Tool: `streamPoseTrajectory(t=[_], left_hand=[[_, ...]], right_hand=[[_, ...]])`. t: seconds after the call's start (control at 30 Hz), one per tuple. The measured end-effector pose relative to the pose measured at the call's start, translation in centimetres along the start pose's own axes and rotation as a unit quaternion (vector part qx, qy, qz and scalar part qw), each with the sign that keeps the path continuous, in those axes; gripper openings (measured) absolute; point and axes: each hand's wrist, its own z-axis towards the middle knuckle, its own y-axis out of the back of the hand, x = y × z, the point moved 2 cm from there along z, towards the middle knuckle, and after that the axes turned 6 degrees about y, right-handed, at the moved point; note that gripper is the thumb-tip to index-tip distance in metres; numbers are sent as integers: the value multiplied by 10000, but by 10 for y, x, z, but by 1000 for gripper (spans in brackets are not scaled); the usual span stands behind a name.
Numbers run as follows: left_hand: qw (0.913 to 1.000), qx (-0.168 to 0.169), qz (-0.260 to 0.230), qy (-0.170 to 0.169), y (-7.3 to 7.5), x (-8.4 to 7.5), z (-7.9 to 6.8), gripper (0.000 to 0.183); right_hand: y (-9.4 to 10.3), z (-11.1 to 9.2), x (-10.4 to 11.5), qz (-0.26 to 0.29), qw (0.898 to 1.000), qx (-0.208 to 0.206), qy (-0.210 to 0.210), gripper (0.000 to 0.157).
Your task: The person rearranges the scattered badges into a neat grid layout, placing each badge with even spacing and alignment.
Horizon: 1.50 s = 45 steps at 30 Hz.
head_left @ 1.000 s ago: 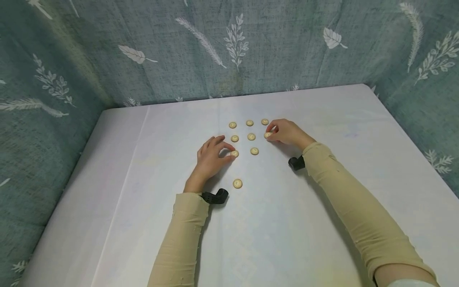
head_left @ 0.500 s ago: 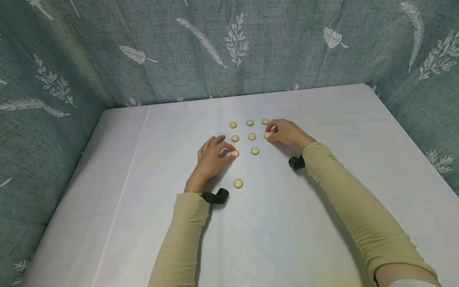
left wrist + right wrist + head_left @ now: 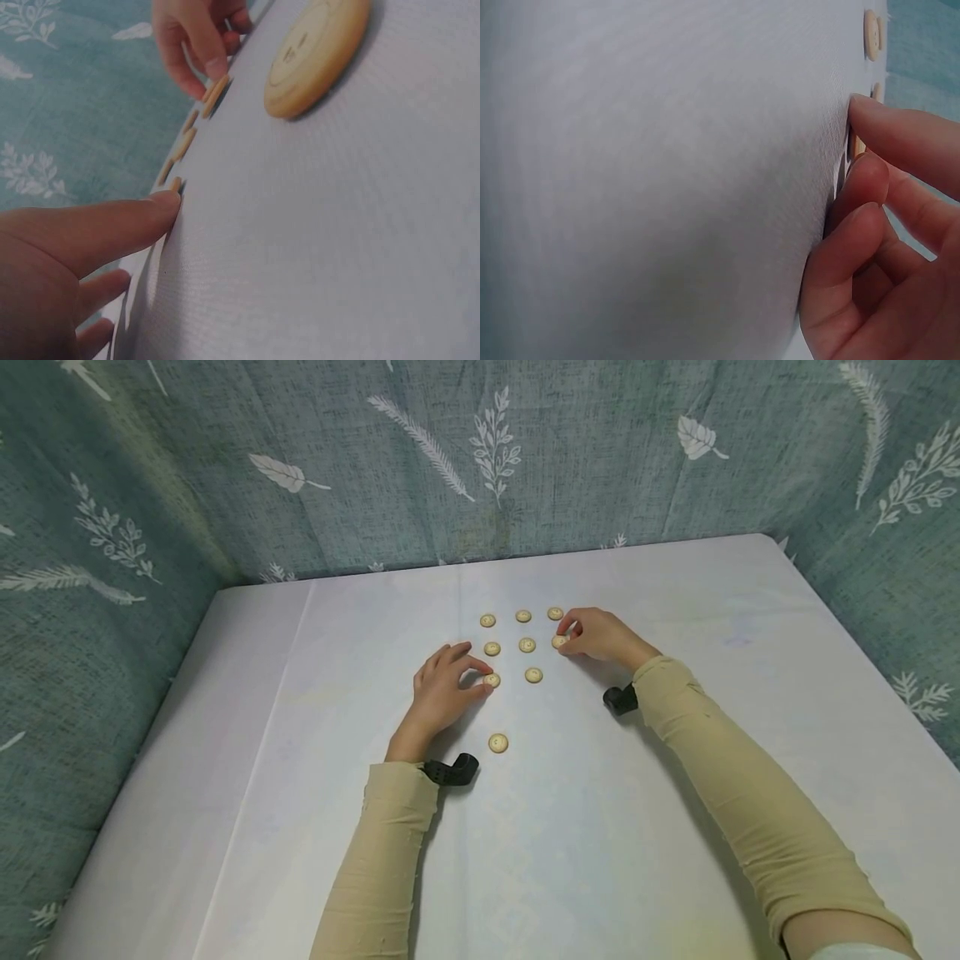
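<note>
Several round, pale wooden buttons lie on the white cloth, mostly in rows. My left hand [image 3: 442, 693] has thumb and index finger at the edges of the row's near-left button [image 3: 491, 680], pinching it. On the other side, my right hand [image 3: 600, 635] pinches the right button [image 3: 559, 642] of the middle row between thumb and index finger; its fingers partly cover it. Between the hands are the centre button [image 3: 527, 645] and a near-row button [image 3: 533, 675]. One more button [image 3: 498, 743] lies apart, closer to me, and looms large in the left wrist view.
Three buttons form the far row, its middle one [image 3: 522, 616] beyond both hands. The white cloth [image 3: 600, 860] covers the tabletop, and a green leaf-patterned curtain [image 3: 585, 460] hangs along its back and sides. A black wrist camera [image 3: 453, 770] sits at the left cuff.
</note>
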Motion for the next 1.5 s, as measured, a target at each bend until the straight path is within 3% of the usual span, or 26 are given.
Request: streamPoseTrajectory(t=[1.17,1.5], left_hand=[[10000,21,87,39,-1,-2,0,20],[10000,-9,73,9,0,-2,-1,19]], right_hand=[[1,-2,-2,6,9998,68,-170,30],[2,-4,-4,292,9993,155,-191,39]])
